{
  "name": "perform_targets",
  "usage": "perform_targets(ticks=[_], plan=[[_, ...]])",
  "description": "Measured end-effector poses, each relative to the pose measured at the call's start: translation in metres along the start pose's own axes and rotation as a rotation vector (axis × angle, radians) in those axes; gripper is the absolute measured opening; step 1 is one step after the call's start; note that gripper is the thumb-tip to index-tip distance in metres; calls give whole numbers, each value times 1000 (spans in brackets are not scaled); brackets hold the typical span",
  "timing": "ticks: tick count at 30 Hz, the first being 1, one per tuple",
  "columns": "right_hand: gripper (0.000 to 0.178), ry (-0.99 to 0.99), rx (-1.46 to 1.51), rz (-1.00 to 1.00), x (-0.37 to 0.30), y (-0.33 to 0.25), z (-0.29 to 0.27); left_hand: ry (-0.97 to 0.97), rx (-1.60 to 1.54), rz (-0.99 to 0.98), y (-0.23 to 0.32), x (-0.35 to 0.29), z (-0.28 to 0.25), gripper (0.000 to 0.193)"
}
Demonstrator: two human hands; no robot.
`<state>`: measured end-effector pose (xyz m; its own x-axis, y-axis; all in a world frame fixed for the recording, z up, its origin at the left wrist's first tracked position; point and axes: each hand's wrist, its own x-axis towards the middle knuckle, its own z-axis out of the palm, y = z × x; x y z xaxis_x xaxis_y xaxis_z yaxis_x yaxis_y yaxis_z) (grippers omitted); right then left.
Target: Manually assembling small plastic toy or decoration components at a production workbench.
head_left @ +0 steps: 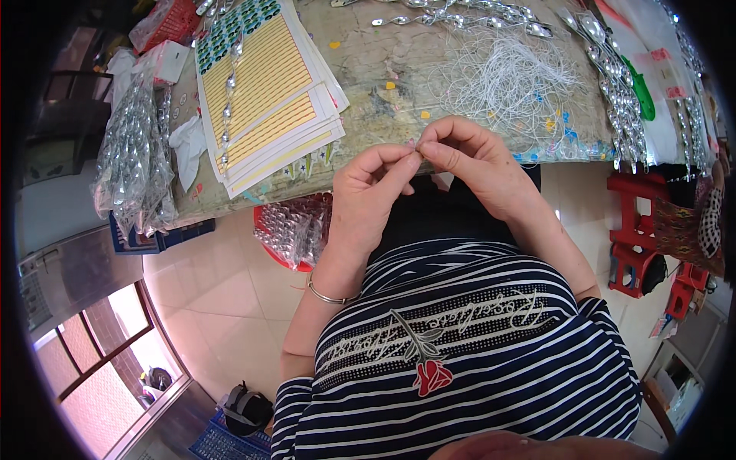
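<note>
We see the left hand (368, 188) and the right hand (471, 157) meeting fingertip to fingertip just in front of the near edge of the worn, mottled table (368, 69), each pinched nearly closed on a tiny piece held between thumb and forefinger (418, 152); it is too small for us to tell what it is, though it may be a thin white thread. At twelve o'clock from the hands lies a loose tangle of fine white threads (506, 77); at ten o'clock, a fanned stack of yellow-striped sticker sheets (264, 92); at one to two o'clock, rows of shiny silver drop-shaped beads (617, 100). We judge the chief risk to be loss of the pinch: the piece is held over the lap and the tiled floor (230, 307), not over the table, so a slip would likely drop it out of easy reach. A pull on a strand that runs into the tangle could also drag and knot it. The silver bangle (330, 295) on the left wrist might snag a trailing thread.
</note>
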<state>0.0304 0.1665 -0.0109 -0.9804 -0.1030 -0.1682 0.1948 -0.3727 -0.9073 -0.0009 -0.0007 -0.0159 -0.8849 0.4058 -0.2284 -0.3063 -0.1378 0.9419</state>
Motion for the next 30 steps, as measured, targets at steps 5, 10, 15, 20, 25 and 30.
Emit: perform_targets(ticks=[5,10,15,20,25,30], plan=[[13,40,-29,-2,0,1,1,25,-40,-22,3,-1,2,11],[13,31,12,23,1,-2,0,-8,-76,-48,5,0,0,14],[10,24,-46,-61,6,-3,2,-32,-90,-32,4,0,-5,13],[10,30,128,49,5,-22,2,22,-24,-11,7,-4,-5,11],[9,62,168,-177,1,-37,-25,-78,119,-31,11,-12,-10,10],[13,201,245,-313,-10,-79,-55,-149,107,-8,9,-11,-8,10]])
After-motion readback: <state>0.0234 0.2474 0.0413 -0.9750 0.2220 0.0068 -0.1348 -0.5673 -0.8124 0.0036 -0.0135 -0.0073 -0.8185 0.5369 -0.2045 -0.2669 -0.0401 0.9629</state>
